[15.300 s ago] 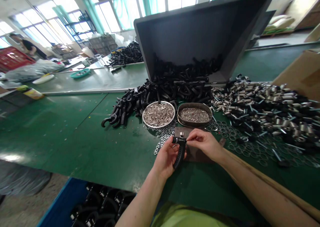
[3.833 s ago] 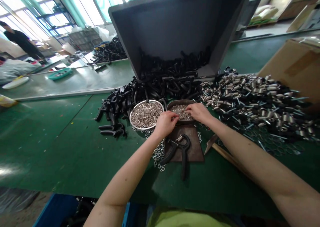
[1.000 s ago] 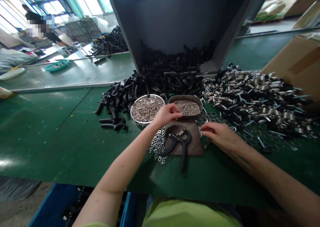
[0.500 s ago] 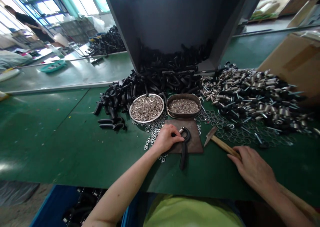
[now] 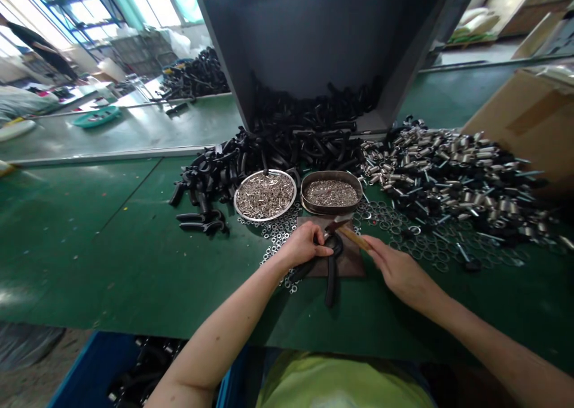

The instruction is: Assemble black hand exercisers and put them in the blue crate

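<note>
Right hand (image 5: 399,270) now grips wood-handled steel hammer (image 5: 354,238) over black Y-shaped clamp (image 5: 331,275) pinched by left hand (image 5: 305,244): looks like hammering.

The two-handled piece (image 5: 330,279) under the left grip (image 5: 300,245) was black, the flat plate (image 5: 353,264) beneath it dark brown. The hammer (image 5: 355,237) in the right grip (image 5: 399,270) had a tan handle. Beyond both grips, the pins (image 5: 264,197) were silvery and the big bin (image 5: 332,37) grey. Around them the desk (image 5: 134,264) was green, flecked with pale specks.
</note>
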Demonstrator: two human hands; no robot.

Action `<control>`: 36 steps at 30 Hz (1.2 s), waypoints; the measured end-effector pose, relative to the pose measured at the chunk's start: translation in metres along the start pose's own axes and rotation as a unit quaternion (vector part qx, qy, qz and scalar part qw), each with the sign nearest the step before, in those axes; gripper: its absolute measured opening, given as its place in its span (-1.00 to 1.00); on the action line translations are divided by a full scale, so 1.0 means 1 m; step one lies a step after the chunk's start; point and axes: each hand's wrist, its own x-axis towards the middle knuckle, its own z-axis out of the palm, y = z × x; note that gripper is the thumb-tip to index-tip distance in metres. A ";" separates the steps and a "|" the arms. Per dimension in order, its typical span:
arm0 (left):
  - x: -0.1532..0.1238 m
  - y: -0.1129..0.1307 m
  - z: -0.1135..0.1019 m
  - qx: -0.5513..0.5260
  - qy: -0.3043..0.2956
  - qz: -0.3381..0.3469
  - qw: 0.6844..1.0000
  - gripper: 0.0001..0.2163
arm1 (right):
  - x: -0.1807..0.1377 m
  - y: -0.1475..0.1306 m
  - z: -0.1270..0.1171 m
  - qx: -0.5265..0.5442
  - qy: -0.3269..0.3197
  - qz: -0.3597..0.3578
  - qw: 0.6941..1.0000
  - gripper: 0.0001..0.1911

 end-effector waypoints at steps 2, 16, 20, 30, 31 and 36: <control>0.002 -0.001 0.000 -0.003 -0.009 -0.003 1.000 -0.76 | 0.000 -0.002 -0.004 -0.006 -0.003 0.005 1.000 -0.65; -0.030 0.007 0.009 0.153 0.160 0.069 0.973 -0.68 | -0.013 -0.003 -0.008 0.015 -0.040 0.075 0.996 -0.63; -0.062 0.002 0.023 0.206 0.257 0.046 0.943 -0.69 | -0.039 -0.018 -0.017 0.115 0.116 -0.031 0.986 -0.60; -0.069 -0.002 0.030 0.214 0.203 -0.020 0.955 -0.87 | -0.029 -0.019 -0.001 -0.010 -0.006 -0.029 1.000 -0.59; -0.069 -0.002 0.030 0.221 0.200 -0.023 0.954 -0.87 | -0.031 -0.020 -0.001 -0.014 0.009 -0.039 0.999 -0.58; -0.065 0.000 0.029 0.258 0.169 -0.013 0.951 -0.88 | -0.038 -0.001 0.014 -0.098 -0.056 -0.042 0.993 -0.60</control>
